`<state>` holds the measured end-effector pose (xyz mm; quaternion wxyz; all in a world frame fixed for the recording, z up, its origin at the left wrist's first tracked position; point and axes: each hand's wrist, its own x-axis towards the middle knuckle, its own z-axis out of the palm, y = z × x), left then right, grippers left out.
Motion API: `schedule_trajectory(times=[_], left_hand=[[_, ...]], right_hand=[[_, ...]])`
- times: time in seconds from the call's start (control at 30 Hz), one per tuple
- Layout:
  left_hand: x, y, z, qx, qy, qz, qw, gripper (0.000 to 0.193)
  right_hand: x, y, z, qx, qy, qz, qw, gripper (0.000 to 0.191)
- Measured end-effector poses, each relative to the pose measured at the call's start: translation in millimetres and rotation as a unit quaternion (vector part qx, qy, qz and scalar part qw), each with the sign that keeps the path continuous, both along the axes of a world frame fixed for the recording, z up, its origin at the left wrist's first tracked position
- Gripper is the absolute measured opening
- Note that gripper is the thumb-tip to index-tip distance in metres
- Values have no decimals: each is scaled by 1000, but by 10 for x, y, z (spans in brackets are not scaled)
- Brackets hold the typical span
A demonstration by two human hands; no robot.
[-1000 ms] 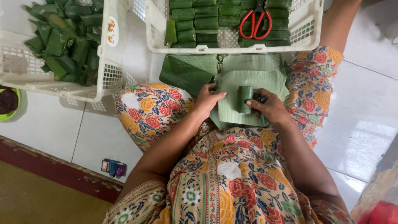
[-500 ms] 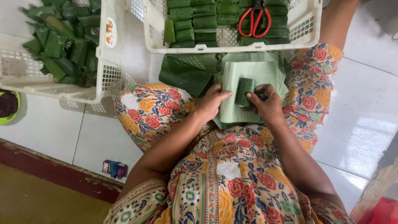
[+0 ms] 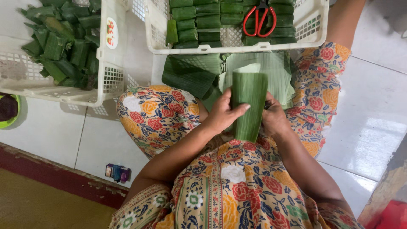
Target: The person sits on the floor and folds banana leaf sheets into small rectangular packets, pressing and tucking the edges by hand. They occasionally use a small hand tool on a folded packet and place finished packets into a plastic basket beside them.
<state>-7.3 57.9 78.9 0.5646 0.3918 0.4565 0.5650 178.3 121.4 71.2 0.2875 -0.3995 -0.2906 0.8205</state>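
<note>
left hand (image 3: 224, 113): gripping the left side of the rolled banana leaf (image 3: 249, 104), thumb lying across its front, other fingers curling behind
right hand (image 3: 274, 119): pressing against the roll's right edge, fingers closing on it, tips partly hidden behind the leaf
rolled banana leaf: being held upright between both hands, above the lap, just in front of the knees
flat leaf stack (image 3: 271, 70): lying across the knees, right behind the roll
darker folded leaf (image 3: 188, 76): resting beside the stack, on the left
front basket (image 3: 311, 25): white plastic, sitting on the floor past the knees, holding rows of wrapped green parcels (image 3: 199, 21)
scissors (image 3: 259, 19): red handles, lying on the parcels in the front basket
left basket (image 3: 108, 72): white, holding loose wrapped parcels in a heap
small box (image 3: 118, 173): lying on the tile floor near the left thigh
</note>
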Motion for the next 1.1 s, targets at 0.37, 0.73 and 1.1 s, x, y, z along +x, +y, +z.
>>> schedule_trajectory(times=[0.37,0.73,1.1], left_hand=[[-69,-22,92,-65,50,89,993,20],[-78,-90,25,-32,12,45,998,47],[-35,-128,123,54,33,-5,998,85]], right_hand=[[-84,-94,353,393,-318,6,863,17],[-409,-185,862,318,-296,148,889,54],[-446,-157,714,442,-303,101,838,71]])
